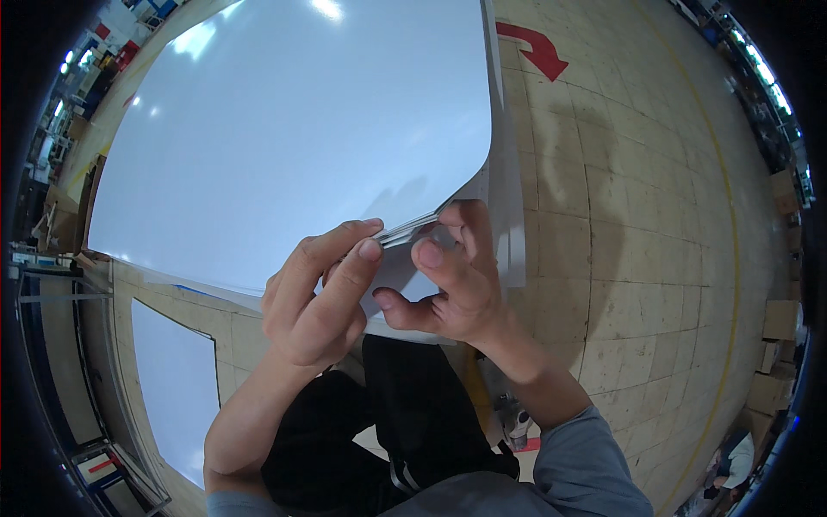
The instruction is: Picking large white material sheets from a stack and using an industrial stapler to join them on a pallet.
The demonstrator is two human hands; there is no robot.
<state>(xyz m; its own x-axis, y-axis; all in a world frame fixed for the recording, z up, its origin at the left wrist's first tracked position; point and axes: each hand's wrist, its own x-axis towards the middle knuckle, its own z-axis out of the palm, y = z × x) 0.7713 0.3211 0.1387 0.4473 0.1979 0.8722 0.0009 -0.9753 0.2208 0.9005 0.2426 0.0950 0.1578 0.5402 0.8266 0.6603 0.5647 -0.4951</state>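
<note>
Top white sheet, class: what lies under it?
Below the top white sheet, another white sheet sticks out on the right, and thin stacked edges show at the near corner. Anything under the middle is covered.

The top of the sheet stack is plain glossy white with a bluish cast and bright glare spots; its near corner shows thin dark lines between pale layers. Right of the stack, the tiled floor is beige with a grid of dark joints, marked by 1 red curved arrow and 1 yellow line. Left below the stack, a smaller sheet is white with a dark edge. Directly below the stack, the trousers are black; right below it, a sleeve is blue-grey. Far right of the stack, cardboard boxes are brown.
</note>
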